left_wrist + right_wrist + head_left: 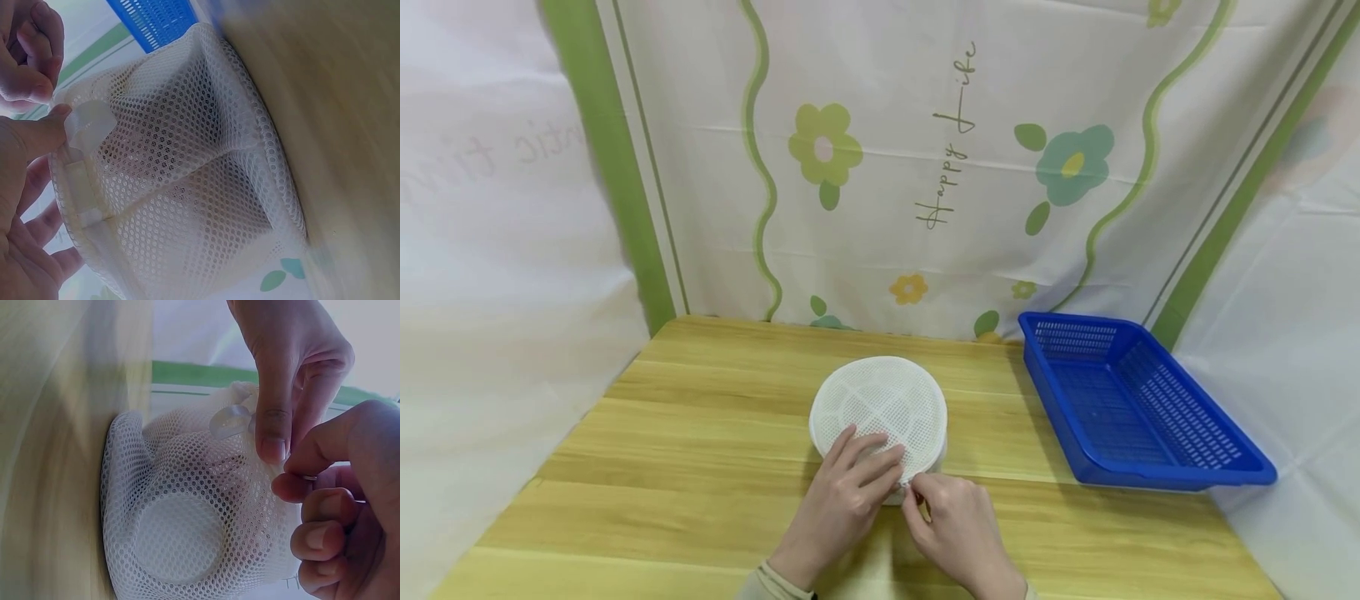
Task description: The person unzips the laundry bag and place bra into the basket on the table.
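Left hand [846, 500]: fingers spread over the top of the white mesh bag [868, 387], thumb pressed to its rim, so gripping it. Bag stands mid-table, near edge. Right hand [958, 525]: thumb and forefinger pinch the rim beside the left thumb; piece held too small to identify. Judgement: hold rim taut, pull along the seam, keep white loop [92, 125] clear. Writing: left cloth [497, 250], faint reversed script, partly legible; back curtain [880, 233], "Happy Life". Blue basket [1176, 477], far right: no label seen.
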Motion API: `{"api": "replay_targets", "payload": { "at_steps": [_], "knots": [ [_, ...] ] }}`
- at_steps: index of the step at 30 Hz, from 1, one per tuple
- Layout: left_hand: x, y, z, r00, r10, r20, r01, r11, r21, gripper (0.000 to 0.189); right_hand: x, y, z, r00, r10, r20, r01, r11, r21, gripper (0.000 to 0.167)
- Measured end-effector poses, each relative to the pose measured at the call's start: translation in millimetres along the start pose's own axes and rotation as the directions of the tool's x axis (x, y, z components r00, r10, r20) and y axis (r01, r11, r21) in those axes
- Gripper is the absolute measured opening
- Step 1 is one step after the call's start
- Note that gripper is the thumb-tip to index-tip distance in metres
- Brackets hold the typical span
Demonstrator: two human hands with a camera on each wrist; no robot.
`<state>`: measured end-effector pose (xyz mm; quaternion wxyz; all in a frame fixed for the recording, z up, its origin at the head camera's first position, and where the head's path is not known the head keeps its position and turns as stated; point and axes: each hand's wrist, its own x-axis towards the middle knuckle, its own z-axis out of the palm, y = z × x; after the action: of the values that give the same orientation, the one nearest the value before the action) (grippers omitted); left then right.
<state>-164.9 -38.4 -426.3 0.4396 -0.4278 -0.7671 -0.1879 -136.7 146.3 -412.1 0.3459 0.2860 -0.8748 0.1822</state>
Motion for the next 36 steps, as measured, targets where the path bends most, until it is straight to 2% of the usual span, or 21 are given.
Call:
{"api": "replay_targets", "payload": {
  "at_steps": [9, 17, 23, 30, 36],
  "knots": [
    [-0.9, -2.3, -2.2, 0.999, 0.009, 0.046, -0.009, 1.0, -0.01, 0.024, 0.6, -1.1, 0.8, 1.0, -0.013, 0.005, 0.013, 1.0, 0.007, 0.036],
    [-1.6, -3.4, -3.4, 0.999, 0.01, 0.033, -0.009, 1.0, -0.005, 0.029, 0.8, 0.9, -0.2, 0.999, -0.013, -0.031, 0.014, 1.0, 0.01, 0.035],
    [-1.6, -5.1, -5.5, 0.999, 0.016, 0.036, -0.016, 1.0, 0.0, 0.028, 0.7, 2.3, -2.0, 0.999, 0.012, -0.031, -0.012, 1.0, 0.01, 0.028],
    [-1.8, -4.5, -6.9, 0.999, 0.016, 0.052, -0.016, 1.0, 0.004, 0.029, -1.3, 3.6, -2.1, 0.999, 0.031, -0.037, -0.031, 0.999, 0.008, 0.028],
    [-1.6, -3.0, -5.7, 1.0, -0.007, 0.015, 0.007, 1.0, 0.003, 0.019, -0.8, 1.8, 0.4, 0.998, 0.036, -0.047, -0.035, 0.999, 0.031, 0.028]
  ]
}}
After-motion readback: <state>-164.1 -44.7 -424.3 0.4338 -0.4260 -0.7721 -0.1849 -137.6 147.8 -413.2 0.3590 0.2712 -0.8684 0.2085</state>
